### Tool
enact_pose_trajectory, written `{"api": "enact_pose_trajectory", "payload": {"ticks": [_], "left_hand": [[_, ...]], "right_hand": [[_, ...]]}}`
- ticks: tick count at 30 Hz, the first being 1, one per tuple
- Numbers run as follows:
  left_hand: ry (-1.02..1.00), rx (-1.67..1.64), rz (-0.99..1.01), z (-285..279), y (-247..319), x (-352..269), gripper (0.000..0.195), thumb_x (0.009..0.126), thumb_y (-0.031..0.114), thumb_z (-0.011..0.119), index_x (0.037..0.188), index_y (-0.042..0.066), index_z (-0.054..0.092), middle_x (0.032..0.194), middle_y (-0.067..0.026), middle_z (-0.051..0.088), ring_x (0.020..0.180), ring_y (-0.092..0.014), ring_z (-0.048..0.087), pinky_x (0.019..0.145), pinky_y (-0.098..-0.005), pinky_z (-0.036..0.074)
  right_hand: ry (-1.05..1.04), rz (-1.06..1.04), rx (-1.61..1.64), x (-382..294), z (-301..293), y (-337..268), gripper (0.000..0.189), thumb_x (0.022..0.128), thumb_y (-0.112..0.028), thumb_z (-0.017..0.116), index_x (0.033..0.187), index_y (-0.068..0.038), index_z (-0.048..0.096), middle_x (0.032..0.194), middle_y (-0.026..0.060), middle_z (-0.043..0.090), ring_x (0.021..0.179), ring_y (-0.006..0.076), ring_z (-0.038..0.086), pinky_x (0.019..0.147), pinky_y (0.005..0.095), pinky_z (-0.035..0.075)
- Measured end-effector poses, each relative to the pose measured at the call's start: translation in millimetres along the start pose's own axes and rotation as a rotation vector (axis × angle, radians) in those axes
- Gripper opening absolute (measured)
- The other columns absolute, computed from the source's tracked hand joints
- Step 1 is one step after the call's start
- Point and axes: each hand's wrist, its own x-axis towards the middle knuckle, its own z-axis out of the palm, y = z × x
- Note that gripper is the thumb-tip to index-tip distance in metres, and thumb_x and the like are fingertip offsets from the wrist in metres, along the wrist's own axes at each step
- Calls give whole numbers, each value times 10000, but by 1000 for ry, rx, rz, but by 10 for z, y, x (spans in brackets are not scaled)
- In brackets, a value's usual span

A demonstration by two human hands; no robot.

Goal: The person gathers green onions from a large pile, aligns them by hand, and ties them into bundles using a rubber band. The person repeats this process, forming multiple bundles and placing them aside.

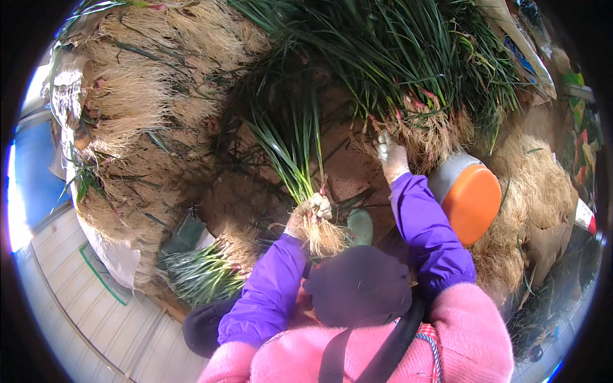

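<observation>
My left hand (309, 215), in a pale glove, is closed around a bunch of green onion-like plants (298, 158). Their long leaves point away from me, and the pale roots (325, 238) hang below my fist. Farther right, my gloved right hand (390, 152) is at the root end of a large heap of the same plants (407, 62). Its fingers touch the reddish stem bases and tan roots (433, 129). The fingertips are partly lost among the stems, so I cannot tell whether they grip any.
A grey and orange rounded object (471, 203) lies beside my right forearm. Matted cut roots (139, 95) are piled at left, more roots (536, 182) at right. A smaller plant bundle (210, 270) lies near my left elbow. A greenish shoe tip (360, 226) shows between my arms.
</observation>
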Motion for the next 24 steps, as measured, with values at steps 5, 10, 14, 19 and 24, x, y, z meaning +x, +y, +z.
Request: {"api": "enact_pose_trajectory", "payload": {"ticks": [5,10,14,19,24], "left_hand": [[-80,-127,-51,-130,3,-48,175,873,187,646,954,64,551,757,-11,474,695,-115,413,647,-253,340],[16,-45,30,141,-16,-15,115,935,166,550,935,51,540,692,12,408,616,-82,396,607,-248,343],[-54,-70,13,80,-9,-35,118,944,159,535,953,42,541,694,7,416,612,-82,401,598,-250,346],[-66,-171,-27,-12,-71,-26,159,909,159,595,994,29,563,723,-28,478,665,-115,428,638,-260,346],[421,135,-90,-103,71,-53,142,873,75,651,991,1,623,785,-61,613,698,-141,578,672,-277,496]], "right_hand": [[-574,332,20,-637,609,-396,406,957,-427,576,1115,-64,663,829,-23,616,665,46,476,574,188,383],[-771,57,-395,-757,825,-209,251,945,-304,617,907,-61,666,826,-16,633,694,83,526,640,258,432],[-322,-254,-250,-551,786,-79,321,953,-353,590,800,-77,649,796,18,639,685,117,517,696,320,454],[-549,322,152,-597,920,-66,301,953,-329,602,1043,-59,701,761,10,617,649,134,554,610,296,498],[-501,158,58,-570,926,-313,234,921,-225,661,1014,-13,702,811,-15,667,610,33,513,547,183,412]]}}
